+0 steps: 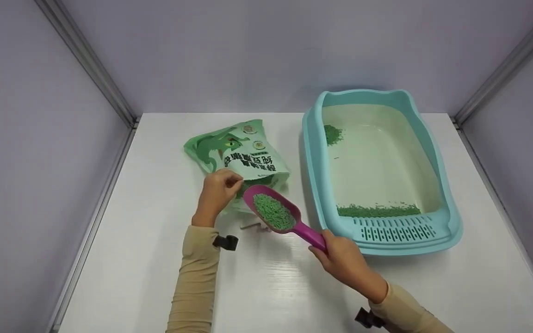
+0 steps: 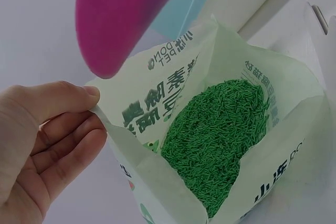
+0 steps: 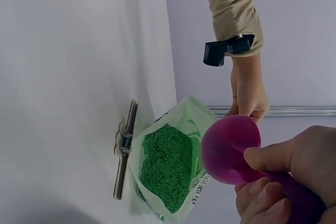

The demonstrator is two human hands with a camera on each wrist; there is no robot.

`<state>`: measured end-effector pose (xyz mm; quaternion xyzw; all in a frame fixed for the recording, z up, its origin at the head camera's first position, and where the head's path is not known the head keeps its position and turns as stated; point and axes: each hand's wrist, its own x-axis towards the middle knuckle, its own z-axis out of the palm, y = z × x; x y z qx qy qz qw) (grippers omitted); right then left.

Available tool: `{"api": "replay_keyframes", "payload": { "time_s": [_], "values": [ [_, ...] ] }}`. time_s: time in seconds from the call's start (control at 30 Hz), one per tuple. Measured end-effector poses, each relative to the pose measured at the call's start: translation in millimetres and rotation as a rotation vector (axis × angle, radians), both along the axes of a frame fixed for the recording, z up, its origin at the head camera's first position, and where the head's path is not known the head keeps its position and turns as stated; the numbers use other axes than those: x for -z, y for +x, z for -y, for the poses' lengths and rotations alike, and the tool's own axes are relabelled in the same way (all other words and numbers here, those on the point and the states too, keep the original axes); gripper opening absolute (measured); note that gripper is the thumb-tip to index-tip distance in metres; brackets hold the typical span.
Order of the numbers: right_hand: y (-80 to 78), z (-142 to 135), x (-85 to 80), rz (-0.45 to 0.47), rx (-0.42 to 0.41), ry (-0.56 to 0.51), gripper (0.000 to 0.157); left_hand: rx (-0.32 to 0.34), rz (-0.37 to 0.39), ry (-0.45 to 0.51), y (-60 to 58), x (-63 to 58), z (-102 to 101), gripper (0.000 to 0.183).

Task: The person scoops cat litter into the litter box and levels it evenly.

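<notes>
My left hand [image 1: 218, 192] pinches the rim of a pale green cat litter bag [image 1: 248, 152] between thumb and fingers, as the left wrist view shows. The bag lies with its mouth open toward me, and green pellets [image 2: 220, 135] fill its inside. In my right hand [image 1: 345, 259] is the handle of a magenta scoop [image 1: 310, 236], its bowl heaped with green pellets [image 1: 273, 212]. The scoop is held above the table, just in front of the bag's mouth. Its underside [image 3: 226, 148] faces the right wrist camera.
A blue litter box [image 1: 312, 152] stands on the right of the white table [image 1: 155, 259], with green pellets [image 1: 377, 211] along its near end and a small pile [image 1: 332, 134] in the far left corner. A sealing clip [image 3: 125, 150] lies near the bag. Pale walls enclose the table.
</notes>
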<state>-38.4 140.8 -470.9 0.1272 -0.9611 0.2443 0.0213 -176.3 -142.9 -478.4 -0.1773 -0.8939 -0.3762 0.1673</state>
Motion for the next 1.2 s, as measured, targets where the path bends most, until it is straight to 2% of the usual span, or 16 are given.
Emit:
{"api": "replay_keyframes", "payload": {
  "time_s": [0.57, 0.87, 1.2],
  "values": [
    [-0.5, -12.4, -15.1, -0.073, -0.009, 0.025, 0.025, -0.019, 0.021, -0.015, 0.5, 1.4, -0.5, 0.007],
    [-6.4, -23.1, -27.3, -0.009, 0.048, 0.014, 0.023, -0.014, 0.01, -0.003, 0.1, 1.1, -0.8, 0.006],
    [-9.5, -36.9, -32.4, -0.031, 0.057, 0.011, 0.024, -0.012, 0.024, -0.01, -0.6, 2.6, -0.2, 0.006]
  ]
}}
